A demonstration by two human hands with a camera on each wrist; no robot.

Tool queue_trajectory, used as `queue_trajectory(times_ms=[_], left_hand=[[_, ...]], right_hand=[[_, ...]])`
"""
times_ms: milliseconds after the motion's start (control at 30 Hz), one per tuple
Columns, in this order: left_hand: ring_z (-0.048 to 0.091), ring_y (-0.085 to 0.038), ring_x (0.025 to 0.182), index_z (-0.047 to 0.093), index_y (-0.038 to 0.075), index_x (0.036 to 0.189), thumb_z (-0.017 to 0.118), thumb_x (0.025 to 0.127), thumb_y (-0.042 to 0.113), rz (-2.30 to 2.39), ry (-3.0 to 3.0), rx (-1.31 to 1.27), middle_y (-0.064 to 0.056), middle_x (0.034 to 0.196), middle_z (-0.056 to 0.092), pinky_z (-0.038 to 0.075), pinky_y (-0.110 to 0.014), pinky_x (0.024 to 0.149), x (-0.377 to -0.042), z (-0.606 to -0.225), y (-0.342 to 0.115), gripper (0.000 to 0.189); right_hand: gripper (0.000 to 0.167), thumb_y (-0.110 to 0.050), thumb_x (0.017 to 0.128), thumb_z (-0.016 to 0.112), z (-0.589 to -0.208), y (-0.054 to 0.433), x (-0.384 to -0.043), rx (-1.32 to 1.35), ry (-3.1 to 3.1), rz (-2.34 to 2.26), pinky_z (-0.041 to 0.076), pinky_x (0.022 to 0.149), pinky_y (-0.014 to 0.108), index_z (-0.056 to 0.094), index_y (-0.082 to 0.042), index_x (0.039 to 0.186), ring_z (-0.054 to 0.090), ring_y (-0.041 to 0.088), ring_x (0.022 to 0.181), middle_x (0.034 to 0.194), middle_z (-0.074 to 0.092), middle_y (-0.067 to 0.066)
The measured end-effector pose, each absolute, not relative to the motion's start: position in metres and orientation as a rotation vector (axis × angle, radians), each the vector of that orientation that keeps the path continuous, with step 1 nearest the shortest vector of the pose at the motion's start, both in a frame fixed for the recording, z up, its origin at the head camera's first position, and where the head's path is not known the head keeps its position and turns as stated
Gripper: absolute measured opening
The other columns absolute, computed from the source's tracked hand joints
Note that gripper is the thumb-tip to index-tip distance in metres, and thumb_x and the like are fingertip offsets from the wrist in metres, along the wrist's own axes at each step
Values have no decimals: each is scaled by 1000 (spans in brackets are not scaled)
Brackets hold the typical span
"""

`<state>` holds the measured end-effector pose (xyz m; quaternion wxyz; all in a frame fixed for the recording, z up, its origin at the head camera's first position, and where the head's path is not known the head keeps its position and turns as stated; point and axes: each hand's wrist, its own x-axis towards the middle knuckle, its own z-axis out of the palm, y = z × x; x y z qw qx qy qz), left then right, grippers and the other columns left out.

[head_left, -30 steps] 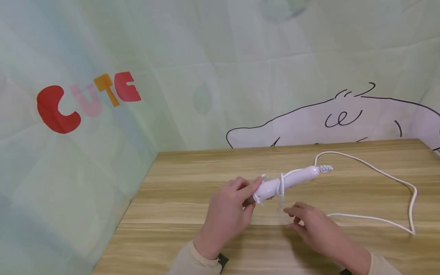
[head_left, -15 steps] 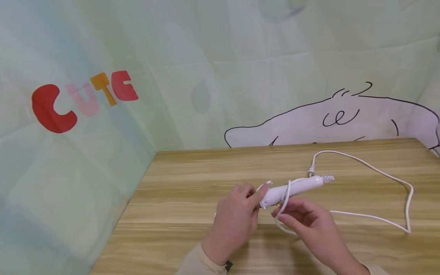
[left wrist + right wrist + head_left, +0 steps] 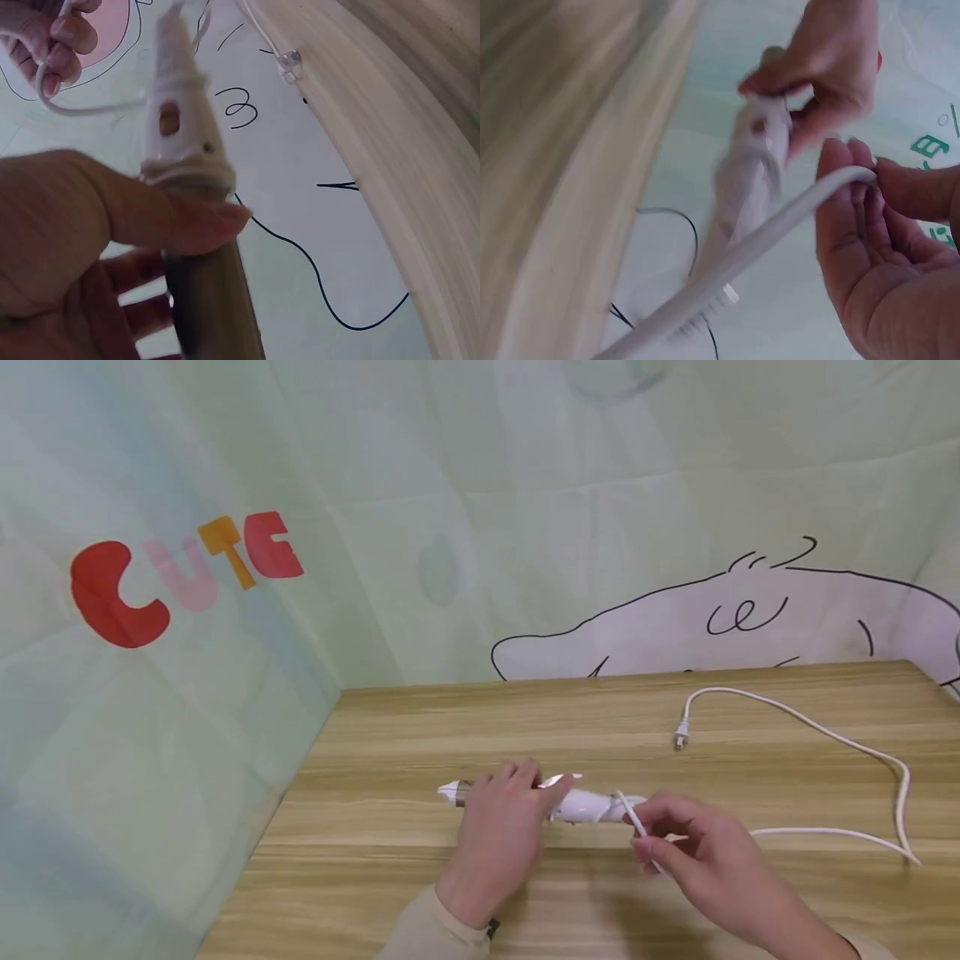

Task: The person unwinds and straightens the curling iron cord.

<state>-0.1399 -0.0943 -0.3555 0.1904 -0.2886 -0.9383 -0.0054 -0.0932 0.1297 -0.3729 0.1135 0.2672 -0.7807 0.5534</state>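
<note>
My left hand (image 3: 501,831) grips a curling iron (image 3: 579,806) by its barrel, near where the white handle begins. The barrel's white tip (image 3: 450,792) sticks out to the left of this hand. In the left wrist view the thumb lies across the dark metal barrel (image 3: 214,307), just below the handle. A turn of white cord (image 3: 757,251) passes around the handle. My right hand (image 3: 712,856) pinches that cord between thumb and fingers beside the handle's far end. In the head view the right hand partly hides this end.
On the wooden table (image 3: 390,735), the rest of the cord (image 3: 902,793) makes a wide loop at the right. Its two-prong plug (image 3: 681,733) lies behind the iron. A printed cloth (image 3: 420,510) hangs behind and left of the table.
The curling iron has swung from slanting up rightward to nearly level, so its tip now shows at left. My right hand came to the cord, pinched it and moved right.
</note>
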Motion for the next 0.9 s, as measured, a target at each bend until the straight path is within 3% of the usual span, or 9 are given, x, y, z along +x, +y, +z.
queue_trajectory(times_ms=[67,200,300,433,600,733,767,833,900], left_hand=[[57,-17,87,69,39,125,79,80,11,56,-2665,-903,3,98,64,48,-34,72,-138,-353,-95,53],[53,-13,86,69,42,124,81,79,18,76,-2669,-1151,8,95,61,43,-31,76,-136,-351,-97,52],[48,-7,82,70,42,123,82,76,11,-14,-2638,-1360,12,89,57,36,-23,72,-135,-351,-98,57],[48,-3,81,73,37,119,79,73,-1,-279,-2549,-1586,14,89,58,33,-16,72,-134,-351,-99,60],[51,-1,86,75,24,119,77,76,-3,-677,-2389,-1822,8,94,63,37,-9,81,-131,-348,-98,50],[53,1,93,73,10,122,76,77,-8,-1059,-2313,-1851,1,100,63,44,-10,80,-128,-343,-98,48],[54,1,93,72,6,122,76,77,-10,-1174,-2292,-1829,-1,102,63,47,-12,79,-128,-342,-98,47],[57,-1,97,70,2,122,76,78,-10,-1342,-2262,-1739,-4,106,64,51,-16,77,-126,-339,-99,46],[58,-5,99,69,1,123,76,79,-10,-1461,-2247,-1605,-5,111,64,53,-20,77,-125,-337,-100,47]], right_hand=[[33,16,79,70,-368,137,-95,825,-2286,1407,53,55,25,68,-12,96,62,9,67,84,64,-6],[10,-14,97,63,-358,154,-103,878,-2178,1016,46,56,13,72,-14,93,57,3,68,88,63,-7],[40,-38,102,47,-354,162,-112,896,-2079,882,42,57,12,73,-11,90,53,2,68,87,63,-4],[44,-37,102,50,-354,167,-125,881,-1996,844,38,54,13,74,-5,85,49,2,65,82,64,1],[45,-41,100,52,-366,172,-140,814,-2007,822,38,53,13,76,-7,83,49,1,62,78,65,-2],[5,-14,88,75,-383,170,-145,816,-2093,780,42,56,15,76,-10,84,54,3,63,79,67,-4],[7,-5,81,79,-387,169,-145,825,-2124,778,44,57,15,76,-11,84,56,3,64,80,67,-5],[30,9,66,82,-396,165,-145,834,-2204,776,46,59,18,76,-14,84,59,3,67,81,67,-8],[31,6,63,84,-405,160,-143,853,-2283,768,48,59,20,73,-17,80,58,2,68,79,65,-11]])
